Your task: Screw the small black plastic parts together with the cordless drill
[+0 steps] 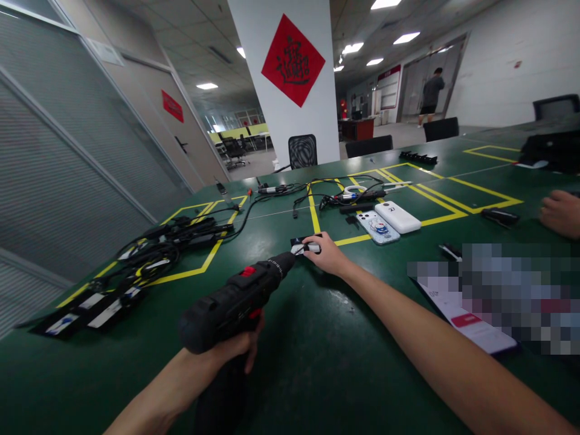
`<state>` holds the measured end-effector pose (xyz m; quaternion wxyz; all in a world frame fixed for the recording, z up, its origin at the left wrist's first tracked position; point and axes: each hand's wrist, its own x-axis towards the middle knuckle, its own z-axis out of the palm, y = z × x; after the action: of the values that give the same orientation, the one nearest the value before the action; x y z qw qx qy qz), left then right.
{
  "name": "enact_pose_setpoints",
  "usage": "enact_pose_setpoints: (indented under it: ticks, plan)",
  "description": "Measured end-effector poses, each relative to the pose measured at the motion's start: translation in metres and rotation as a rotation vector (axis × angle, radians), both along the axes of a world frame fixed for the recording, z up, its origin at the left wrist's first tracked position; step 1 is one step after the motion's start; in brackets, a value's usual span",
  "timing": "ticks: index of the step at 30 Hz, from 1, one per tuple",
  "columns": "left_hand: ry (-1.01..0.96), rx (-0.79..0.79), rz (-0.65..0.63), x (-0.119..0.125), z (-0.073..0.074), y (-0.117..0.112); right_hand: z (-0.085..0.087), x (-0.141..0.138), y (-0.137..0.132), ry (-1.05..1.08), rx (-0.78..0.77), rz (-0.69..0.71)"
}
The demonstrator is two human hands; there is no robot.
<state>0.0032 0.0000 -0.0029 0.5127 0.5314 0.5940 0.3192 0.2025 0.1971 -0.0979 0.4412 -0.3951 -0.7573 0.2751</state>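
Note:
My left hand (235, 347) is wrapped round the grip of a black cordless drill (235, 302) with a red switch. The drill points away from me toward a small black and white part (302, 244) on the green table (317, 362). My right hand (327, 254) reaches out and pinches that small part, holding it on the tabletop. The drill's tip sits right against the part, just left of my right fingers.
Black cables and adapters (172, 241) lie on the left, inside yellow tape lines. Two phones (388, 222) lie beyond my right hand. Another person's hand (562, 212) rests at the right edge. A paper sheet (471, 323) lies at the right. A pillar and chairs stand behind the table.

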Motion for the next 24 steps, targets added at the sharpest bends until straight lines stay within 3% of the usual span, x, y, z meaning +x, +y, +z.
enact_pose_setpoints:
  ticks: [8, 17, 24]
  plan:
    - [0.008, -0.014, -0.006, 0.004, 0.009, -0.002, 0.000, 0.000, 0.000, -0.008, 0.001, -0.005]
    - [-0.006, -0.005, 0.006, -0.002, -0.001, -0.002, 0.001, 0.000, -0.001, -0.010, 0.011, -0.005]
    - [0.020, 0.002, -0.035, -0.002, 0.002, -0.002, 0.002, 0.000, -0.002, -0.007, 0.002, -0.005]
